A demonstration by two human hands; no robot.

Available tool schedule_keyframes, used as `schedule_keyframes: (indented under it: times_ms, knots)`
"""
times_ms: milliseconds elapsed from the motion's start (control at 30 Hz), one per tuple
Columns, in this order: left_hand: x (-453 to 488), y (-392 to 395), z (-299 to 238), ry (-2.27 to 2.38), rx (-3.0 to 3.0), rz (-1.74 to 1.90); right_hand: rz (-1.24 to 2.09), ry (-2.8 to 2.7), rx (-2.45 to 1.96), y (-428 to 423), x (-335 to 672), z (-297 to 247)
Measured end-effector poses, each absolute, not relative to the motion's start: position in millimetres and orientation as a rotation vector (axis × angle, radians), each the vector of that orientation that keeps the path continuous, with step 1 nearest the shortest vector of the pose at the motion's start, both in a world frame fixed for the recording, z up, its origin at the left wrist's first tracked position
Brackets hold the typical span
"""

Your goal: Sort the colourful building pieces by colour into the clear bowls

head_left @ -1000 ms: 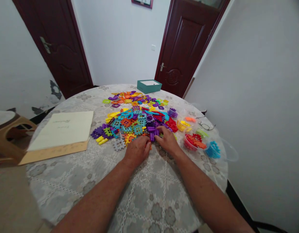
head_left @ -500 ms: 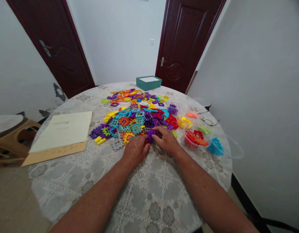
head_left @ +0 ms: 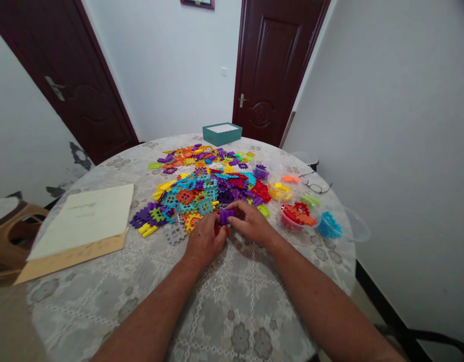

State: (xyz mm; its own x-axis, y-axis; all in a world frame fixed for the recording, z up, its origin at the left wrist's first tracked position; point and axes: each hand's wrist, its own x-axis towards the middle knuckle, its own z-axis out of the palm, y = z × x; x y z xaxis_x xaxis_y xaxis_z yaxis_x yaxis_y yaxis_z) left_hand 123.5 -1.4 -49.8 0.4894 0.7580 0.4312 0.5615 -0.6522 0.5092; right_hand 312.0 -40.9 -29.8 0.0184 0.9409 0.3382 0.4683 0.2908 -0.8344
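Note:
In front of the pile, my right hand (head_left: 252, 222) pinches a small purple plastic building piece (head_left: 227, 216) between thumb and fingers. My left hand (head_left: 205, 240) is close beside it, its fingers curled round a red building piece (head_left: 221, 231) that is mostly hidden. The purple piece sits just above the red one; whether they are joined I cannot tell. Right behind my hands lies a heap of interlocking plastic pieces (head_left: 186, 196) in blue, purple, orange, yellow and red. A grey lattice piece (head_left: 175, 233) rests left of my left hand.
Clear tubs hold red pieces (head_left: 297, 213), blue pieces (head_left: 330, 224) and yellow pieces (head_left: 280, 191) on the right, near a pair of glasses (head_left: 316, 188). Paper (head_left: 83, 213) lies at the left. A green box (head_left: 222, 134) stands at the far edge, behind a second pile (head_left: 201, 157).
The purple piece has turned from upright to lying sideways in my right fingers. More of the red piece shows by my left hand. The whole view has shifted slightly.

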Motion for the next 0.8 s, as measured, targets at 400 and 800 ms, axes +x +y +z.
schedule_keyframes:
  times_ms: [400,800]
  knots:
    - [124,-3,-35,0.869,1.909,0.886,1.022,-1.243,-1.094,-38,316,-22]
    - [124,0,-33,0.886,1.759,0.907,1.098,-1.363,-1.065,-38,316,-32]
